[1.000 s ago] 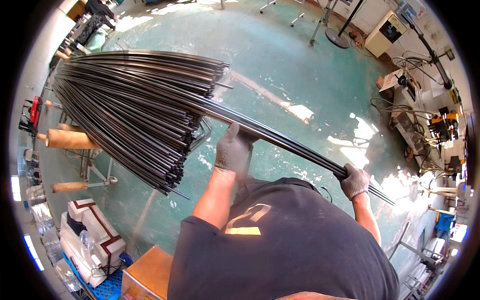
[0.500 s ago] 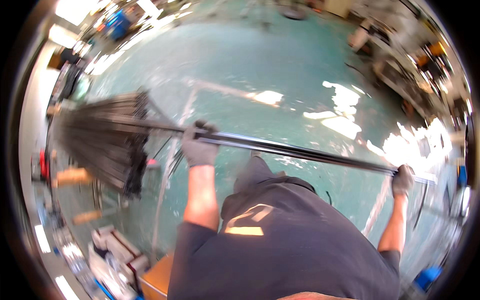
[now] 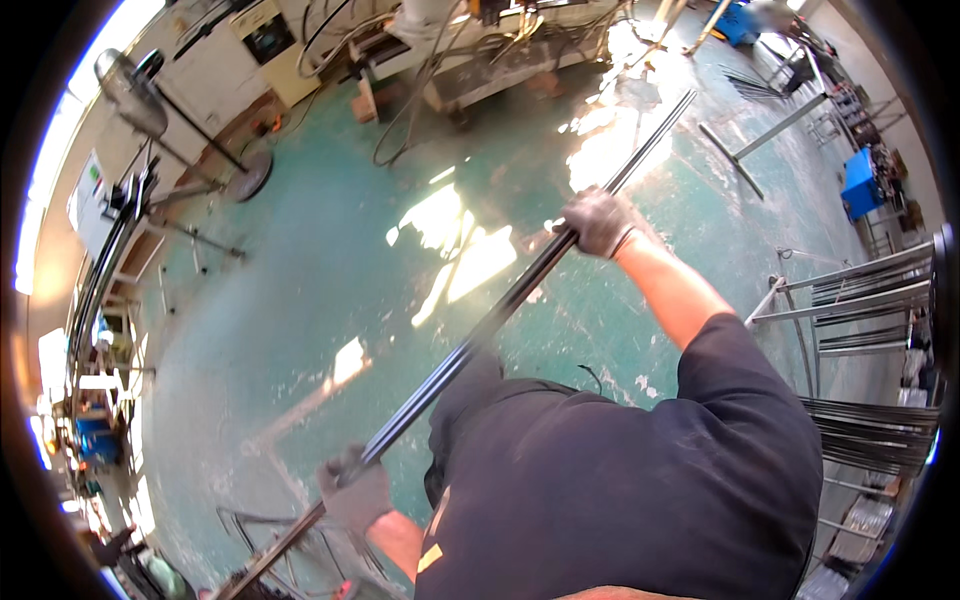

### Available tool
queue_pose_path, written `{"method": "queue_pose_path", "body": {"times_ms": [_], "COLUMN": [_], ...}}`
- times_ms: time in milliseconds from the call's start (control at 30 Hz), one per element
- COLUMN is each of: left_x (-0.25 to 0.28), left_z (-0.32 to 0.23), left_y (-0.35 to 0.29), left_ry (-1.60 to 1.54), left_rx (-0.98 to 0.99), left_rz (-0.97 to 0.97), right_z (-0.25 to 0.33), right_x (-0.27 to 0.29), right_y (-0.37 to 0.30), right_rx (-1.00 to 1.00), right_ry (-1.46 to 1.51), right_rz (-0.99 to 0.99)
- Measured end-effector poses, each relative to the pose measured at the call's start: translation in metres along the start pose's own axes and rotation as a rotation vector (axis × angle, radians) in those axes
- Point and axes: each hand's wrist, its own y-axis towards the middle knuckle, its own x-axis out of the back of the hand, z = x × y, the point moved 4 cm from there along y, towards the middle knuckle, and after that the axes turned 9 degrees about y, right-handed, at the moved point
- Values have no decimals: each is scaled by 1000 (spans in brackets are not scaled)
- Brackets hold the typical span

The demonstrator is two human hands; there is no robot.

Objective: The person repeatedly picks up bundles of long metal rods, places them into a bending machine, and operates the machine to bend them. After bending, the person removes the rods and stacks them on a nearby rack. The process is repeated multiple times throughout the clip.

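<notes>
Several long, thin dark metal bars (image 3: pixel 455 362) run together slantwise in front of me, from the lower left to the upper right. My right hand (image 3: pixel 597 222), in a grey glove, is closed round them toward their far end. Lower down and to the left, my gloved left hand (image 3: pixel 355 490) grips the same bars; it is slightly blurred. Beyond the left hand, the bars continue down to the lower edge, where their near end cannot be made out.
On the right, a metal rack (image 3: pixel 865 300) carries many dark rods. A T-shaped metal stand (image 3: pixel 735 155) is on the green floor (image 3: pixel 270 280) at upper right, near a blue box (image 3: pixel 861 185). A pedestal fan (image 3: pixel 135 95) stands upper left; a machine base (image 3: pixel 515 75) lies ahead.
My view has swung to the right, bringing the machine ahead and the rod rack into sight. The bars, nearly level across the view before, now slant upward to the right. Both hands still hold them.
</notes>
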Motion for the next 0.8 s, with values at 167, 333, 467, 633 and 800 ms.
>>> {"method": "queue_pose_path", "body": {"times_ms": [167, 333, 467, 633, 800], "left_x": [-70, -168, -265, -383, -498], "left_z": [40, 106, 204, 318, 413], "left_y": [-10, -23, -55, -84, -99], "left_ry": [33, -45, 9, -32, 187], "left_rx": [-100, -169, -130, -189, -314], "left_rz": [136, 212, 494, 288, 383], "right_z": [-224, -294, -463, -620, -712], "right_x": [45, 47, 52, 59, -5], "right_y": [13, 84, 102, 117, 119], "right_rx": [-461, -283, -420, -750, -987], "right_ry": [-238, -59, -62, -57, -36], "right_rz": [-103, -376, -254, -43, -262]}}
